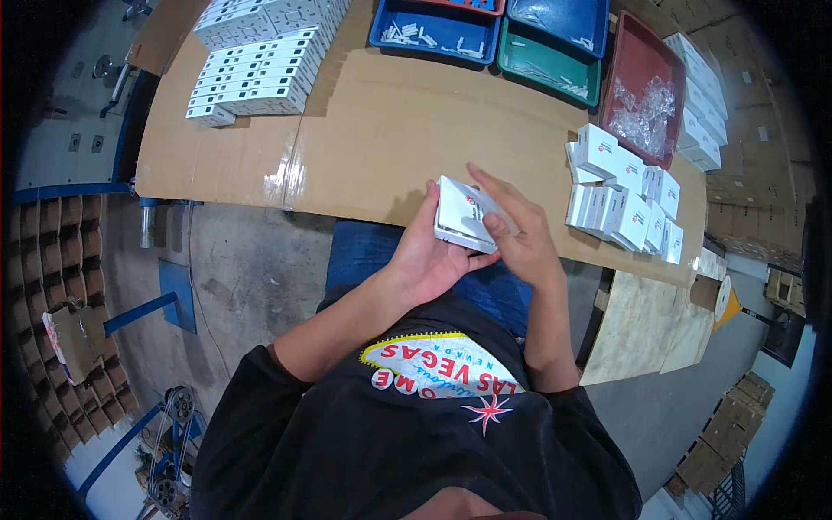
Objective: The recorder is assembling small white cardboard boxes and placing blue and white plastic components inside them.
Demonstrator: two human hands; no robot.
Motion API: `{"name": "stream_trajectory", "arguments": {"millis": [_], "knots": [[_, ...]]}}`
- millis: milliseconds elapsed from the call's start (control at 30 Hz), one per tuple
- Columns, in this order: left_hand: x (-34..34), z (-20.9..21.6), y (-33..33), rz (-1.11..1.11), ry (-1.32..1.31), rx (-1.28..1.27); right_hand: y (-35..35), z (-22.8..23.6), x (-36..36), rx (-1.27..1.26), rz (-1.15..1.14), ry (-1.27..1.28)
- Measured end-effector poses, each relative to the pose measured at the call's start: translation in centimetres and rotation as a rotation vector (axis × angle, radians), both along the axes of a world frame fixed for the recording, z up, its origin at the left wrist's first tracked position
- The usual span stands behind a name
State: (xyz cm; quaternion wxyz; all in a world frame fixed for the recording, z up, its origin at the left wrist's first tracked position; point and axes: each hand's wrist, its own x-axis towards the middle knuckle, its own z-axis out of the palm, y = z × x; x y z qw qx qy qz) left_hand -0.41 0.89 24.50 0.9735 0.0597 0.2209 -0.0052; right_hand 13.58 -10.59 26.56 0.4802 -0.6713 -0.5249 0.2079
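Just past the near edge of the table, I hold a small white cardboard box (462, 211) with coloured print on its lid. My left hand (425, 264) cradles it from below and the left, thumb along its left side. A dark seam runs under the lid along the near side. On the right, my right hand (524, 234) is around the box, its thumb against the right edge and its index finger reaching past the far corner. The rest of its fingers are partly hidden. Nearest on the table is a group of similar white boxes (631, 217) to the right.
Neat stacks of white boxes (260, 78) stand at the far left of the cardboard-covered table (381, 121). Along the back sit a blue tray (433, 54) and a green tray (542, 74) with small white parts. A red tray (620, 65) contains clear plastic pieces.
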Motion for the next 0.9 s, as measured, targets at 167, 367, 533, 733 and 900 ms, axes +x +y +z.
{"name": "stream_trajectory", "arguments": {"millis": [167,367,533,733,900], "knots": [[0.2,-0.5,0.5,0.012,-0.083,-0.154,-1.2,-0.3,1.3,-0.059,-0.19,0.283],[0.0,-1.0,0.6,0.048,-0.046,-0.224,-1.3,0.3,1.0,-0.088,-0.121,0.291],[0.1,-0.8,0.4,0.029,-0.057,-0.095,-0.8,0.4,0.1,-0.194,-0.024,0.128],[0.3,-0.5,0.2,0.037,0.038,0.02,-0.6,0.2,0.4,-0.183,0.043,0.109],[0.7,0.0,0.3,0.045,0.054,0.061,-0.6,-0.8,-0.1,-0.101,0.024,-0.028]]}}
